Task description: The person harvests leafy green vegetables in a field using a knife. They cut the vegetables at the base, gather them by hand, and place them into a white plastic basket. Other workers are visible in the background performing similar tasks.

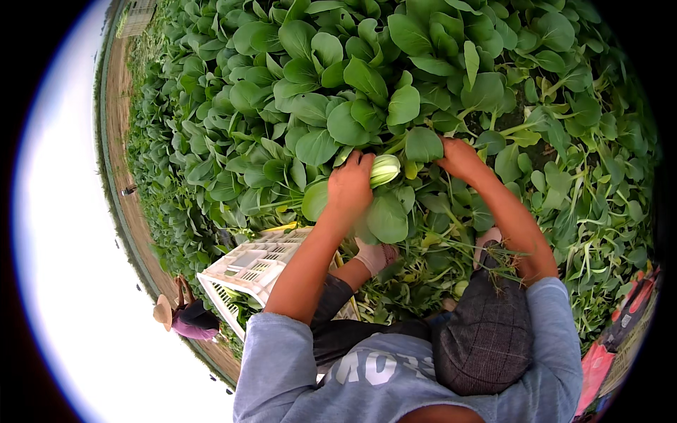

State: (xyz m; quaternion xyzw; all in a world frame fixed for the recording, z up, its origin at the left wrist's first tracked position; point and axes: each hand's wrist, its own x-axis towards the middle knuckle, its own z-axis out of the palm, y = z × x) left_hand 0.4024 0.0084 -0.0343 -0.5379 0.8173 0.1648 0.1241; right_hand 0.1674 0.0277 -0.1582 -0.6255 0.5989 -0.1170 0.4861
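Note:
My left hand (350, 185) is closed around a trimmed head of bok choy, its pale green stalk base (385, 170) pointing right and its leaves hanging below my wrist. To the right, my right hand (456, 157) reaches in among the plants beside a broad round leaf (423, 144); its fingertips are hidden by foliage, so what it holds does not show. Dense standing bok choy (346, 121) lies beyond both hands.
A white plastic crate (254, 267) with greens inside stands left of my legs. Cut leaves and weeds (418, 285) litter the ground around my feet. Another person in a straw hat (163, 313) is farther left. Red cloth (597, 365) and another crate (629, 357) are at lower right.

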